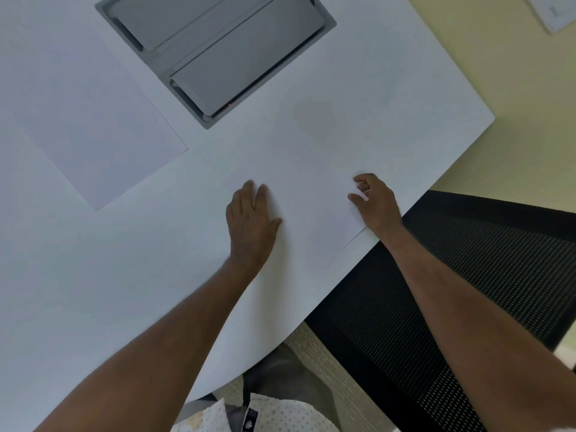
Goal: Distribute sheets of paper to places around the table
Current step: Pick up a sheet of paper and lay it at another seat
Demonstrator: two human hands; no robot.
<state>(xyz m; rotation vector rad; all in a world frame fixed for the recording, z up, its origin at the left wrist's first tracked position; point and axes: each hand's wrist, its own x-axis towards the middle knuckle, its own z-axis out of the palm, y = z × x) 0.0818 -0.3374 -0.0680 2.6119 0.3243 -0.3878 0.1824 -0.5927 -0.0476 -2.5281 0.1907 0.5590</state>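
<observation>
Both hands press a blank sheet (314,194) onto the white tabletop (124,275) at frame centre. The left hand (251,224) lies flat with fingers together; the right hand (375,202) has fingers apart. Another sheet (93,129), upper left, shows no writing.

A grey recessed hatch (215,54) with two closed flaps is set into the white surface (93,275) at twelve o'clock; a black mesh chair (467,275) stands at four o'clock, tucked against the surface's edge; pale yellowish floor (514,88) shows at two o'clock.

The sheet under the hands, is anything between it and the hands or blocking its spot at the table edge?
Nothing visible. The left hand lies flat on the sheet, the right hand touches its right edge, and the table around it is bare.
</observation>
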